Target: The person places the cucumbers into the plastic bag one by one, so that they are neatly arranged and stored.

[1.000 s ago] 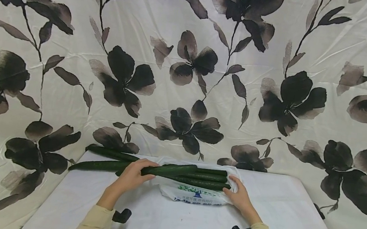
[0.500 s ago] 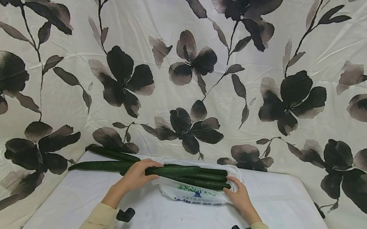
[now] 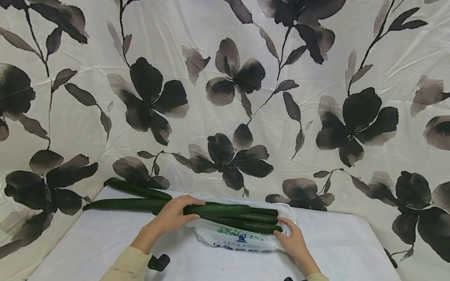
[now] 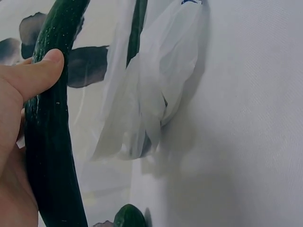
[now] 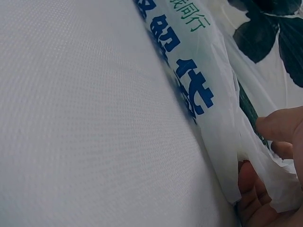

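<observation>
My left hand (image 3: 171, 216) grips a long dark green cucumber (image 3: 216, 210), thumb on the near side. In the left wrist view this cucumber (image 4: 49, 142) runs past the palm, its fingers mostly hidden behind it. Its right end overlaps several other cucumbers (image 3: 258, 227) lying on a white plastic bag (image 3: 238, 241) with green and blue print. At the bag's right end, my right hand (image 3: 295, 244) holds the plastic. The right wrist view shows the thumb beside a cucumber (image 5: 250, 111) and the curled fingers around the bag's edge (image 5: 279, 189).
Two loose cucumbers, a rear one (image 3: 139, 189) and a front one (image 3: 126, 204), lie left of the bag, pointing leftward. They rest on a white-covered table (image 3: 220, 280). A flower-patterned cloth (image 3: 228, 113) rises right behind the table's back edge.
My left hand has moved right with its cucumber, sliding it further over those on the bag. The right hand keeps its place at the bag's right end.
</observation>
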The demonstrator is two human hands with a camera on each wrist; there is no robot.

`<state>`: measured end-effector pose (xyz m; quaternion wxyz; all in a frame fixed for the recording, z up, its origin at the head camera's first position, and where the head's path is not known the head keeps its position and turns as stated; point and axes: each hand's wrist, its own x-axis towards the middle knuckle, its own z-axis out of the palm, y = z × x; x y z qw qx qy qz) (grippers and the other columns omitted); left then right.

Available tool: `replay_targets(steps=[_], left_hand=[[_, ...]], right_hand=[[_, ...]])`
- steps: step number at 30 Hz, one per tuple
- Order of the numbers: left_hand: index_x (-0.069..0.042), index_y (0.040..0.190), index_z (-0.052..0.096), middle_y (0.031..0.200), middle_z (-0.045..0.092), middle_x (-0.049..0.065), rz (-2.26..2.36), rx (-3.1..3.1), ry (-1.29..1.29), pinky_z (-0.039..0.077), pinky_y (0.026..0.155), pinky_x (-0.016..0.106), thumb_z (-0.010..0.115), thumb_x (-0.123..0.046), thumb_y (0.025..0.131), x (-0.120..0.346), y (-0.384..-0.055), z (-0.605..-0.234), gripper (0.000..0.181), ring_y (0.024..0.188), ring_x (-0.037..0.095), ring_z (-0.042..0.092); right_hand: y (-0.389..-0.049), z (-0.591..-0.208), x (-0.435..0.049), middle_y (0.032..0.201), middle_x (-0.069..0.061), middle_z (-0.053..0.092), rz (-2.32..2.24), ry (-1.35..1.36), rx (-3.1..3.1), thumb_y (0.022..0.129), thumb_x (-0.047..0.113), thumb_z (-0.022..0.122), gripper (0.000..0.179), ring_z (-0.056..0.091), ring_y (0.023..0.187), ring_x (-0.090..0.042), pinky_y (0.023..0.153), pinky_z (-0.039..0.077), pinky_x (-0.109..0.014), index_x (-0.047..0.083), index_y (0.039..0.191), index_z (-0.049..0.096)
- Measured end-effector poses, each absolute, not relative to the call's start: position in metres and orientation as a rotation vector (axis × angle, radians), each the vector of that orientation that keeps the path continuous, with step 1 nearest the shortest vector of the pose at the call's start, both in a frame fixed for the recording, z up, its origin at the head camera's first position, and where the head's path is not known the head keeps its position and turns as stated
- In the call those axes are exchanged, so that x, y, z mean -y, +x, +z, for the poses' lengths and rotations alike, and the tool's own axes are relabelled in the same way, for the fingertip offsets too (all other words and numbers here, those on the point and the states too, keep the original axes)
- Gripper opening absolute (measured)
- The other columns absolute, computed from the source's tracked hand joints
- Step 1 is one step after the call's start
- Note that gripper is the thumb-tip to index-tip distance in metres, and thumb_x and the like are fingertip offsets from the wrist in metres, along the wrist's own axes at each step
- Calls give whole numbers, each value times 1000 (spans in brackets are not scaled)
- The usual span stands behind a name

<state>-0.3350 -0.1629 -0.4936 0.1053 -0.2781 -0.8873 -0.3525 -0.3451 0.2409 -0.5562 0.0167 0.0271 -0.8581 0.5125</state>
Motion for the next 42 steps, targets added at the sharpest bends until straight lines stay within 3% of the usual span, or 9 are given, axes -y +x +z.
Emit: replay_targets(steps=[7, 11, 21, 28, 42], left_hand=[[-20, 125, 67, 122, 62, -8, -1019, 2633, -801, 50, 85, 42, 77, -22, 85, 157, -336, -494, 41, 102, 15, 61], [-23, 126, 66, 122, 62, -9, -984, 2644, -805, 50, 84, 42, 76, -24, 86, 154, -339, -495, 41, 99, 13, 61], [-27, 126, 65, 123, 62, -7, -938, 2658, -824, 45, 94, 47, 76, -23, 86, 142, -344, -494, 42, 114, 19, 57], [-23, 124, 67, 119, 64, -5, -927, 2651, -837, 48, 90, 42, 77, -22, 86, 132, -348, -493, 40, 104, 17, 61], [-23, 123, 67, 116, 66, -3, -824, 2689, -882, 46, 92, 46, 76, -22, 87, 107, -358, -493, 37, 109, 20, 59]], right_hand=[[-345, -558, -241, 144, -18, 45, 1586, 76, 2673, 90, 13, 69, 50, 29, 138, -41, 109, 23, -59, 8, 137, 54], [-346, -556, -241, 144, -19, 44, 1580, 72, 2679, 90, 14, 69, 50, 29, 138, -41, 109, 22, -60, 8, 137, 53], [-347, -556, -241, 144, -20, 44, 1564, 88, 2679, 90, 16, 69, 51, 29, 137, -42, 108, 22, -61, 5, 137, 51], [-347, -557, -242, 145, -20, 43, 1566, 79, 2686, 90, 16, 68, 52, 28, 138, -41, 109, 21, -60, 6, 138, 50], [-346, -558, -242, 149, -20, 37, 1596, 91, 2672, 88, 16, 73, 60, 24, 140, -43, 109, 20, -61, 7, 141, 47]])
